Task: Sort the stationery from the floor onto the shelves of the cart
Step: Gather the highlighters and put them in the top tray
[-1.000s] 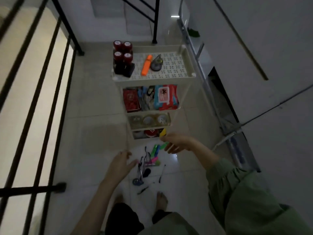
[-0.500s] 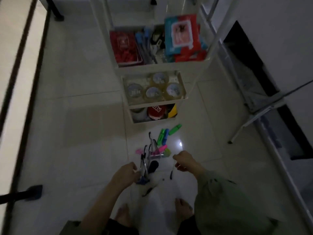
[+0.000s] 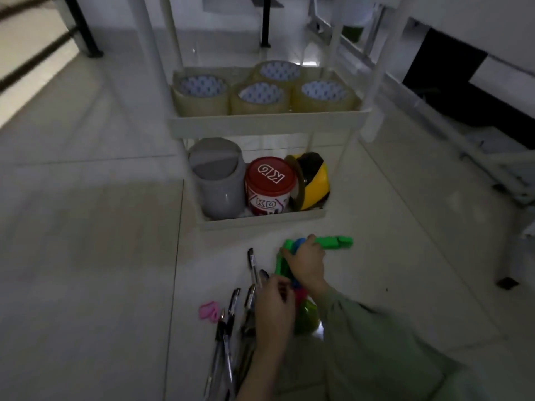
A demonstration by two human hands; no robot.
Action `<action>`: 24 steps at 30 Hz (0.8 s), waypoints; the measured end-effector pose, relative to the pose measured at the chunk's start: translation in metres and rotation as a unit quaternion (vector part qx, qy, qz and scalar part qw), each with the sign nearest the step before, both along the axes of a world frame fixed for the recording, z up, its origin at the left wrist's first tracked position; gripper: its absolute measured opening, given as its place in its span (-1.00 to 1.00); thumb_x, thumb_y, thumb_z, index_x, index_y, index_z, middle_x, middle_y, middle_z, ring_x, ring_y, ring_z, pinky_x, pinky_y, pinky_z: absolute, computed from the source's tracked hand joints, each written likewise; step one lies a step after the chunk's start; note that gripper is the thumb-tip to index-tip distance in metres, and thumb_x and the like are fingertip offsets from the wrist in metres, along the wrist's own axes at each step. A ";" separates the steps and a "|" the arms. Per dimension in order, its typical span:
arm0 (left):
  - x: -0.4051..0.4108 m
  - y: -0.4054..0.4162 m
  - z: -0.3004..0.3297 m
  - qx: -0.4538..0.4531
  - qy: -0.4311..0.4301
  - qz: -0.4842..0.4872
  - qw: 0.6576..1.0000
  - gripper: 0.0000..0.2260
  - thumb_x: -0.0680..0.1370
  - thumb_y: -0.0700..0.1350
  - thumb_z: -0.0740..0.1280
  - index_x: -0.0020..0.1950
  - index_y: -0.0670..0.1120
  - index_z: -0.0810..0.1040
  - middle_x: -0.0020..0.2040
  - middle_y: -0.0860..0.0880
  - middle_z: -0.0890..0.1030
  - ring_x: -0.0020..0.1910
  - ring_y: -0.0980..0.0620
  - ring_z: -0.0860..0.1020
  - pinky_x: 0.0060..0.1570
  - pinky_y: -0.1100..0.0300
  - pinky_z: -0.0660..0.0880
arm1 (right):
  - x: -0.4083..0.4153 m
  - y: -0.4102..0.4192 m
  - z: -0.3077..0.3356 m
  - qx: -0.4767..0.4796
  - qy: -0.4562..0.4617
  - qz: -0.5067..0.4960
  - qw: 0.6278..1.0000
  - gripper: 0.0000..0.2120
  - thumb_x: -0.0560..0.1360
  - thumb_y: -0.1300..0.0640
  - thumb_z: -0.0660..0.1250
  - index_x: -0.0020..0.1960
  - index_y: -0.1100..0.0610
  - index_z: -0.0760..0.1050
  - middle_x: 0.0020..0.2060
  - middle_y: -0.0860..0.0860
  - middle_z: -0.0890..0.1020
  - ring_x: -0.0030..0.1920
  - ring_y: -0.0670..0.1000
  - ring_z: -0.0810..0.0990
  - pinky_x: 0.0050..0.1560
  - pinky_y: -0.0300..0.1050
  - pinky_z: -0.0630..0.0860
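Stationery lies on the tiled floor in front of the white cart [image 3: 266, 123]. My right hand [image 3: 307, 263] is closed over a bunch of green and blue highlighters; one green highlighter [image 3: 335, 243] sticks out to its right. My left hand [image 3: 274, 309] curls down onto the pile just behind, beside a pink highlighter [image 3: 296, 296] and a green rounded item [image 3: 307, 317]; its fingertips are hidden. Several dark pens [image 3: 228, 340] lie fanned out to the left of that hand. A small pink item [image 3: 209, 311] lies left of the pens.
The cart's second-lowest shelf holds several rolls of clear tape [image 3: 260, 97]. Its bottom shelf [image 3: 260, 222] holds a grey bin [image 3: 217, 176], a red-lidded tub [image 3: 270, 183] and a yellow item [image 3: 315, 180]. A black railing post [image 3: 84, 30] stands far left; metal frames stand right.
My head has dropped much closer to the floor. My right hand moved forward from the pens onto the green highlighters, and my left hand moved right onto the pile.
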State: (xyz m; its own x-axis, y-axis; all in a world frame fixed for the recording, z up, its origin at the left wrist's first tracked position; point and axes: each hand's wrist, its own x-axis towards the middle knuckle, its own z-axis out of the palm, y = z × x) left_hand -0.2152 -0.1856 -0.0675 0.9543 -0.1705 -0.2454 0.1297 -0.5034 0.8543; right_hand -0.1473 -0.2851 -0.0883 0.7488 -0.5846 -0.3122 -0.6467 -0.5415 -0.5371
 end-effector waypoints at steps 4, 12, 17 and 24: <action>0.002 -0.002 -0.003 -0.027 -0.017 0.006 0.999 -0.88 0.54 -0.24 0.24 -0.08 -0.02 0.44 -0.09 -0.07 0.59 -0.07 -0.04 0.56 -0.12 0.17 0.48 | 0.009 0.006 -0.005 0.061 0.015 -0.027 0.998 -0.47 0.48 0.16 0.35 0.33 0.29 0.19 0.25 0.25 0.43 0.27 0.22 0.44 0.18 0.00 0.45; 0.023 0.021 0.005 -0.117 0.067 0.117 0.984 -0.83 0.56 -0.06 0.26 0.05 -0.15 0.43 -0.12 0.00 0.52 -0.20 0.20 0.48 -0.18 0.51 0.43 | -0.032 0.003 0.022 0.293 -0.060 -0.036 0.953 -0.92 0.50 0.24 0.28 -0.10 0.20 0.37 -0.32 0.04 0.42 -0.34 -0.05 0.43 -0.40 -0.26 0.38; 0.025 0.021 0.009 -0.280 0.293 0.125 0.906 -0.38 0.47 0.20 0.23 0.32 -0.25 0.41 0.22 -0.27 0.53 0.07 -0.18 0.59 -0.01 0.09 0.49 | -0.059 0.037 0.053 0.484 -0.001 0.061 0.873 -0.74 0.62 0.11 0.11 0.05 0.27 0.48 -0.22 0.06 0.55 -0.23 -0.05 0.54 -0.29 -0.35 0.49; 0.014 0.032 0.003 -0.372 0.391 0.176 0.823 -0.86 0.53 -0.14 0.30 -0.06 -0.21 0.56 -0.27 -0.09 0.63 -0.31 0.00 0.55 -0.38 0.24 0.53 | -0.030 0.000 0.073 0.355 0.024 0.095 0.930 -0.72 0.59 0.14 0.15 0.19 0.30 0.43 -0.09 0.16 0.55 -0.12 0.10 0.57 -0.15 -0.09 0.57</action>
